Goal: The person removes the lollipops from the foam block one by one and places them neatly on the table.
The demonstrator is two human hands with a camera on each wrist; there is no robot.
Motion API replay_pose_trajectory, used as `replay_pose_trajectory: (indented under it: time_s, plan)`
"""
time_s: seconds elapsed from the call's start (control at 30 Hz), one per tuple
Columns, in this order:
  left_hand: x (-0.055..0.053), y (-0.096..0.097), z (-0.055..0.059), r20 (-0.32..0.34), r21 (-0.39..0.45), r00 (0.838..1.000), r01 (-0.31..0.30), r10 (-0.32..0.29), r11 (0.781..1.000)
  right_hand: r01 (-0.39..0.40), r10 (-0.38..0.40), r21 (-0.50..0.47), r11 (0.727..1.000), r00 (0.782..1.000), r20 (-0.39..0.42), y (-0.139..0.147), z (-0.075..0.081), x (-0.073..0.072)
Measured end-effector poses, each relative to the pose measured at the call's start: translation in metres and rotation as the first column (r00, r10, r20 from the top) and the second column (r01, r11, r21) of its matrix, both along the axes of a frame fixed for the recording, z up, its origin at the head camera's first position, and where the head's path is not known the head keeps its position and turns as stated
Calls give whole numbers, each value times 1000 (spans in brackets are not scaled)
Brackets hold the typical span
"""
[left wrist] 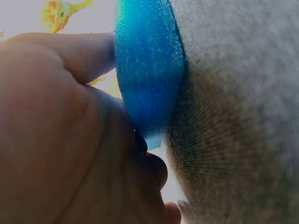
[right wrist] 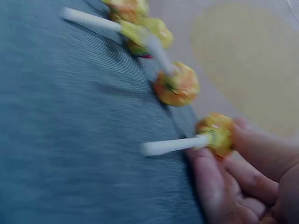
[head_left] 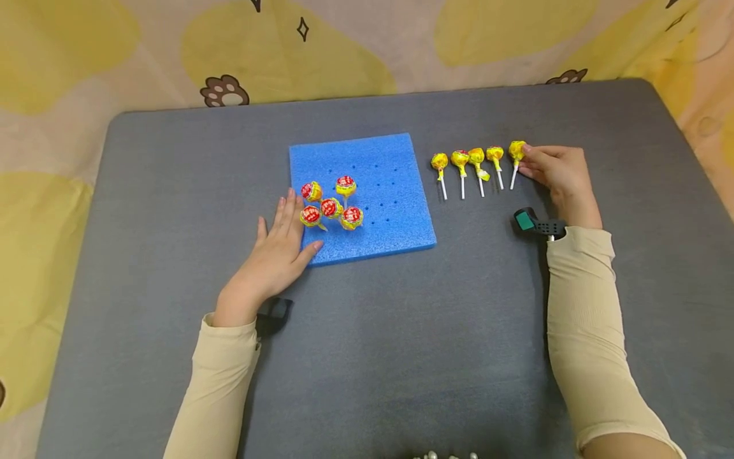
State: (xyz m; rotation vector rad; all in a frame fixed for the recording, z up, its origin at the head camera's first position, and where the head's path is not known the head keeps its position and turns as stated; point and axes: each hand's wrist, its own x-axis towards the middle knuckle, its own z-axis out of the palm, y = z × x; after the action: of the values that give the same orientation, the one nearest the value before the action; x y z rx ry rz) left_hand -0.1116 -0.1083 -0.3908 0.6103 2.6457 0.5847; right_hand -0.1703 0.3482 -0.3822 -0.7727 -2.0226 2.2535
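Observation:
My right hand (head_left: 561,175) pinches the yellow-wrapped head of a lollipop (head_left: 517,151) between thumb and fingers, at the right end of a row. In the right wrist view its white stick (right wrist: 170,145) points away from the fingers. My left hand (head_left: 271,258) lies with straight fingers along the left edge of a blue foam board (head_left: 395,226), thumb over the front left corner. Several lollipops with red and yellow wrappers, one being a lollipop (head_left: 346,185) at the back, stand in the board's left part. Small holes dot the rest of its top.
Several more yellow lollipops (head_left: 460,159) lie in a row right of the board, sticks toward me. The grey table (head_left: 401,357) has a patterned cloth (head_left: 355,51) behind it. White beads (head_left: 432,455) show at the bottom edge of the head view.

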Motion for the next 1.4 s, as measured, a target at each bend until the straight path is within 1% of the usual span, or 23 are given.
replay_pose_trajectory:
  time_s: [0.1,0.2,0.27,0.4,0.5,0.57,0.63,0.8,0.9,1.07,1.17,1.23,1.33,1.4]
  plan:
    - [0,0,0,3,0,1000,-3,3,1000,-38,36,25,999,997,63,3,3,-4]
    - [0,0,0,6,-6,1000,-7,7,1000,-63,59,47,997,995,76,4,2,-4]
    - [0,0,0,7,-7,1000,-6,6,1000,-61,56,65,996,996,74,4,0,-3]
    - [1,1,-1,13,-9,1000,-2,2,1000,-44,42,110,993,999,16,3,-5,1]
    - [1,0,-2,17,-11,1000,-2,2,1000,-31,37,135,990,999,-37,1,-9,0]
    - [2,-1,-2,16,-11,1000,-1,1,1000,-29,38,152,988,998,-57,-1,-11,0]
    - [2,-2,-2,15,-7,1000,0,0,1000,-29,39,177,984,998,-54,-2,-12,0]
    - [2,-3,-1,13,0,1000,2,-2,1000,-56,66,200,978,997,-44,-3,-10,1]
    - [1,-3,-1,12,2,1000,1,-1,1000,-61,73,196,979,996,-54,-2,-9,1]
    - [1,-2,-1,9,7,1000,1,-1,1000,-47,64,188,981,994,-86,-1,-9,1]
    - [1,-2,-1,6,9,1000,2,-2,1000,-48,72,228,972,993,-99,-1,-8,2]
    - [1,-1,-1,3,12,1000,3,-3,1000,-54,83,270,961,992,-99,0,-7,2]
    - [0,-1,-1,1,15,1000,2,-2,1000,-62,92,313,948,992,-83,1,-6,3]
    - [0,-1,-1,0,18,1000,2,-2,1000,-58,86,317,947,994,-72,2,-5,4]
